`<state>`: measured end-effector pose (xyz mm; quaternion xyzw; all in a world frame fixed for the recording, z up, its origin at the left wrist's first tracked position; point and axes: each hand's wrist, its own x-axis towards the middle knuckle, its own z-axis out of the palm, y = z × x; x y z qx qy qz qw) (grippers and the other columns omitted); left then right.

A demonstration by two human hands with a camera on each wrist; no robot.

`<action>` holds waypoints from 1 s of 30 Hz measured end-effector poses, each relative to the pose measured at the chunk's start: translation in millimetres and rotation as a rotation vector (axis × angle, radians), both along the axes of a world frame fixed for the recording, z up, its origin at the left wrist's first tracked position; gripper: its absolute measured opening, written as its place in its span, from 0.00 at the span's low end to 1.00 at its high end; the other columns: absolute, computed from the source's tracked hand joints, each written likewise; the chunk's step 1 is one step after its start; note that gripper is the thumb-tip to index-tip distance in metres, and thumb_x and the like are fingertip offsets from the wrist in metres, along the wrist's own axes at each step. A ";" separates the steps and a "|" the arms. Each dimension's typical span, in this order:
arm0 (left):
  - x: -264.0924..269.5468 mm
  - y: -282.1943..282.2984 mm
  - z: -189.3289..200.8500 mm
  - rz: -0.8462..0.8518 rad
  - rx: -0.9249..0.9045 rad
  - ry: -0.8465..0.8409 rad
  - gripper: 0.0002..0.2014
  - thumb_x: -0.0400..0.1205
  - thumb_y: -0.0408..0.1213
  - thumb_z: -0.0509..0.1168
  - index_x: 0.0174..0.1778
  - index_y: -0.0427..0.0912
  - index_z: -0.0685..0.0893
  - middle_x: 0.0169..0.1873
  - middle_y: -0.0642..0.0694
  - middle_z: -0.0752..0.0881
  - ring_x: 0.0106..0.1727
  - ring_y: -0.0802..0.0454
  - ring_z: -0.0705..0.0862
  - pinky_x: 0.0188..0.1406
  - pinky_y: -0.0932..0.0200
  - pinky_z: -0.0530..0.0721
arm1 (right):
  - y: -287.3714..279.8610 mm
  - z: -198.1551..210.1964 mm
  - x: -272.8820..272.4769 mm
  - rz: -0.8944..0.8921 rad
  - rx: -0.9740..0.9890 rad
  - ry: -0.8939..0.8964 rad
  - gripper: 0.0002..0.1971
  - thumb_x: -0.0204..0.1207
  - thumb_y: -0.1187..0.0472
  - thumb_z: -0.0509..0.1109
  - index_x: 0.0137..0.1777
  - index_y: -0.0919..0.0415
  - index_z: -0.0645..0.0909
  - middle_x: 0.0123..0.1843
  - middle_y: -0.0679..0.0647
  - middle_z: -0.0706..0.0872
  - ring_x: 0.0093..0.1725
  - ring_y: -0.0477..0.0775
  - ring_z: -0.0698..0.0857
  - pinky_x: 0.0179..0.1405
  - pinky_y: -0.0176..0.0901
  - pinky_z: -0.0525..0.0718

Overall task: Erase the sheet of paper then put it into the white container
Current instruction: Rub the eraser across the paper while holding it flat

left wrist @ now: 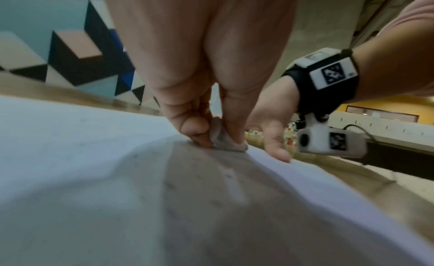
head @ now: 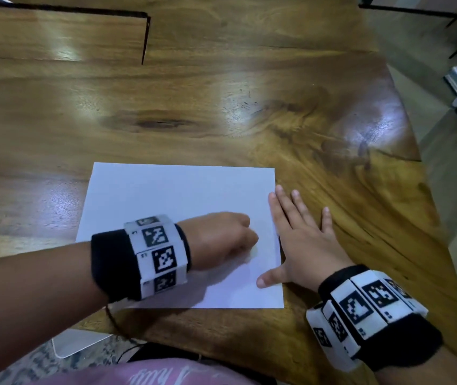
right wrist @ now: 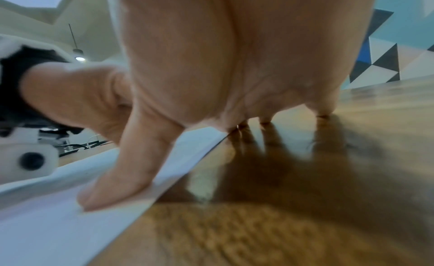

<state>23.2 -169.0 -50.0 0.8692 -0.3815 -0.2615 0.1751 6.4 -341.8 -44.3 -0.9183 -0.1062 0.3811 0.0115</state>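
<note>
My left hand (head: pixel 223 240) pinches the eraser (left wrist: pixel 223 141) tight against the sheet of paper (head: pixel 166 195), my right hand (head: pixel 299 240) lies flat, fingers spread, thumb pinning its edge to the surface (head: pixel 221 93).

Far half of wooden table (head: pixel 221 87) left bare, passable. Sheet of paper (head: pixel 166 195) near edge occupied by left hand (head: pixel 221 240); right edge blocked by right hand (head: pixel 302 240), laid flat.
</note>
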 end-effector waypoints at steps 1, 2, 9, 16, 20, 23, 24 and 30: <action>10.8 -4.0 1.0 0.061 -0.026 -0.042 0.07 0.77 0.33 0.59 0.35 0.35 0.78 0.37 0.41 0.74 0.39 0.39 0.78 0.40 0.50 0.77 | 0.2 0.0 0.0 0.003 -0.003 0.000 0.73 0.54 0.28 0.74 0.77 0.52 0.18 0.75 0.41 0.14 0.73 0.45 0.18 0.77 0.71 0.32; 22.9 -9.0 1.5 0.160 -0.051 -0.070 0.08 0.77 0.34 0.59 0.36 0.34 0.78 0.37 0.40 0.74 0.42 0.38 0.79 0.42 0.49 0.78 | 0.1 0.0 0.1 0.005 -0.006 0.000 0.73 0.54 0.28 0.74 0.77 0.52 0.18 0.75 0.42 0.14 0.73 0.45 0.17 0.77 0.71 0.32; -1.1 -14.7 -1.7 0.120 -0.050 -0.022 0.07 0.76 0.33 0.59 0.35 0.34 0.79 0.37 0.40 0.75 0.39 0.42 0.77 0.38 0.54 0.73 | -0.7 -1.1 -0.2 0.002 0.003 0.007 0.73 0.55 0.29 0.75 0.78 0.52 0.19 0.75 0.42 0.14 0.74 0.46 0.18 0.76 0.72 0.31; 32.1 -19.9 2.6 0.256 -0.016 -0.057 0.05 0.77 0.35 0.63 0.42 0.36 0.80 0.41 0.42 0.75 0.46 0.40 0.79 0.46 0.51 0.76 | 0.4 -1.7 -0.9 0.005 -0.004 0.000 0.74 0.54 0.28 0.75 0.77 0.53 0.18 0.75 0.43 0.13 0.75 0.49 0.18 0.76 0.72 0.31; 28.1 -16.6 3.6 0.282 -0.026 -0.041 0.04 0.76 0.34 0.63 0.39 0.37 0.79 0.39 0.45 0.74 0.43 0.41 0.79 0.45 0.50 0.78 | 1.3 -3.2 -0.8 0.014 -0.020 0.004 0.76 0.52 0.28 0.75 0.75 0.54 0.16 0.74 0.45 0.12 0.73 0.49 0.16 0.76 0.73 0.31; -4.2 -16.4 -2.9 0.155 -0.014 0.073 0.06 0.78 0.32 0.60 0.37 0.38 0.80 0.33 0.48 0.74 0.37 0.49 0.74 0.38 0.61 0.75 | 1.4 -3.2 -1.1 0.012 -0.013 0.011 0.76 0.52 0.28 0.76 0.76 0.55 0.17 0.75 0.45 0.13 0.73 0.49 0.16 0.75 0.74 0.31; -9.0 -15.6 -3.3 0.128 -0.003 0.128 0.07 0.79 0.32 0.58 0.36 0.41 0.79 0.30 0.52 0.73 0.34 0.53 0.71 0.34 0.66 0.72 | 1.2 -2.8 -1.1 0.012 -0.011 0.014 0.76 0.52 0.28 0.76 0.76 0.55 0.17 0.74 0.45 0.12 0.73 0.50 0.16 0.75 0.74 0.31; 41.6 -12.7 -0.5 0.258 -0.013 -0.065 0.02 0.74 0.33 0.66 0.38 0.37 0.82 0.38 0.44 0.76 0.44 0.41 0.79 0.43 0.53 0.76 | 2.2 -2.2 -0.7 0.017 -0.026 0.016 0.76 0.51 0.28 0.76 0.74 0.54 0.15 0.73 0.45 0.11 0.72 0.48 0.15 0.75 0.74 0.32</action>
